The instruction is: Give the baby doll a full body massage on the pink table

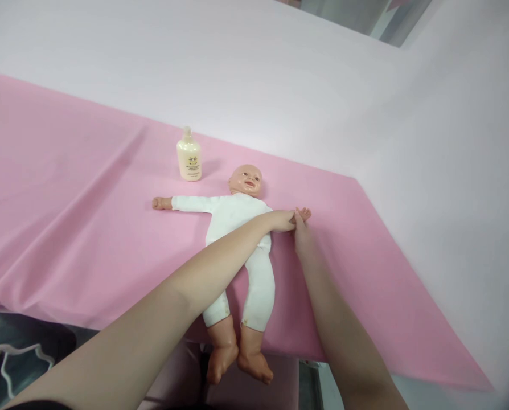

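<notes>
A baby doll (231,219) with a white cloth body lies on its back, its head toward the wall and its feet past the table's near edge. My left hand (282,221) reaches across the doll's chest and is closed around its arm on the right side. Close beside it, my right hand (301,229) grips the same arm near the wrist. The doll's small hand sticks out beyond my fingers. Its other arm stretches out to the left, untouched. My hands hide most of the held arm.
A cream pump bottle (189,159) stands upright behind the doll's head, to the left. Pink cloth (87,228), creased at the left, covers the table. White walls (237,74) rise behind and to the right. Below the near edge shows a white wire rack (13,359).
</notes>
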Available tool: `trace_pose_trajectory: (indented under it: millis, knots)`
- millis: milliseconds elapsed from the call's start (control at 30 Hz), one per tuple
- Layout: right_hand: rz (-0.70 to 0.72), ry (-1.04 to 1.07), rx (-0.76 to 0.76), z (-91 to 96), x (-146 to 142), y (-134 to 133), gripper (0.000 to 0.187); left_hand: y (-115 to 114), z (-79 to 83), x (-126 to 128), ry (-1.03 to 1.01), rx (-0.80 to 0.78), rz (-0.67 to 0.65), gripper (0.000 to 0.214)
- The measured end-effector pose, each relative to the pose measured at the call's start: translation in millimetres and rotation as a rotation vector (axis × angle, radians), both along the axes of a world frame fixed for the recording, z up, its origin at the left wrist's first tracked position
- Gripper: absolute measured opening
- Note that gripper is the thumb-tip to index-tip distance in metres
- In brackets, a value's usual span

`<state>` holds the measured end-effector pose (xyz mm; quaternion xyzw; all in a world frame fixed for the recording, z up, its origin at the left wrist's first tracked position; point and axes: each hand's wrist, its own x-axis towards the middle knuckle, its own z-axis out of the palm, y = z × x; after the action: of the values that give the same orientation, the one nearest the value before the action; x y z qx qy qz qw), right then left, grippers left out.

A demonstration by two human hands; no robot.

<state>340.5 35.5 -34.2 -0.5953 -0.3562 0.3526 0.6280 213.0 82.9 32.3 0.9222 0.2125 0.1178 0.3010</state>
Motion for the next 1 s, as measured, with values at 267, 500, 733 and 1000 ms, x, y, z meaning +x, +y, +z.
trace_pose_trajectory:
  millis: [267,500,733,1000]
  knots:
    - [-0.003,-0.032,-0.031,9.4,-3.8,-2.0,0.055,6.6,-3.9,2.6,-0.038,-0.055,-0.055,0.088]
    - [-0.053,-0.083,-0.059,7.1,-2.2,2.6,0.055,3.7,3.2,1.5,-0.027,-0.073,-0.087,0.087]
    - [0.013,-0.069,-0.040,11.3,-0.5,-10.0,0.055,3.9,2.4,3.5,-0.015,-0.054,-0.100,0.092]
    - [0.041,-0.055,-0.019,7.1,1.0,-9.7,0.059,4.3,-4.5,0.4,-0.009,-0.042,-0.072,0.079]
